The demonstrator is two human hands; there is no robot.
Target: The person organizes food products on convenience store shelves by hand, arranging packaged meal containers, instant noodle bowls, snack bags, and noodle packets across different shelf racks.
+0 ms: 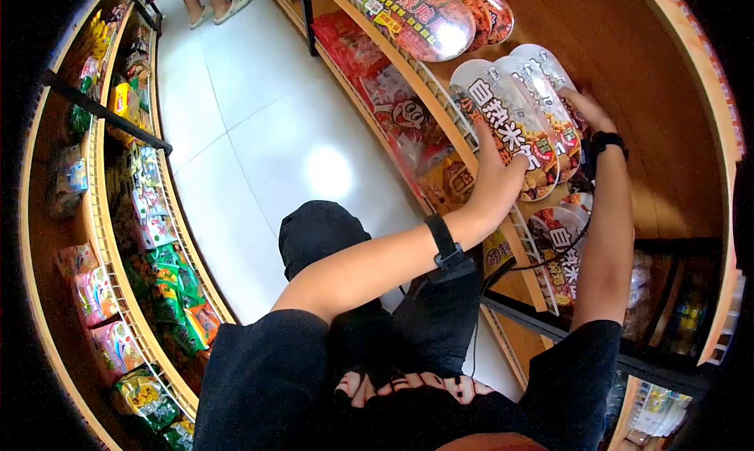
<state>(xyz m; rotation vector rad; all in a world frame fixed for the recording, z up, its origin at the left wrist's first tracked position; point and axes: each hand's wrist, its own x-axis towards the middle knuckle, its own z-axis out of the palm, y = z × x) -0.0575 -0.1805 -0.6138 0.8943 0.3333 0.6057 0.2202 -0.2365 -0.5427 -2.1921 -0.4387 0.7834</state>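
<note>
Left rack (100, 215): wire-edged, bagged snacks (169, 282) along its tiers.
Bystander: feet (224, 10) in light slip-ons at the top of the view, on the pale tiled floor (259, 129), well apart from the person's hands.
Red bags (365, 78): on the lower tier of the right-hand rack, below the shelf (660, 137) where the hands are.
Left hand (500, 172): grip partly open, on the near side of the rice tubs (503, 121); one finger extended up the front lid's edge, thumb against its printed face. Black strap (446, 243) on the wrist.
Round tubs (432, 23): overlapping on the same shelf, just beside the rice tubs, toward the top of the view.
Rice tubs: three visible oval lids, tilted and overlapping in a row, between the hands, just inside the wire rail (449, 99).
Lower tubs (554, 243): similar print, nearer the person, partly behind a dark cord.
Right hand (587, 109): curved around the far side of the rice tubs, fingers at the rearmost lid's edge; palm contact hidden. Dark watch (609, 142) on the wrist.
</note>
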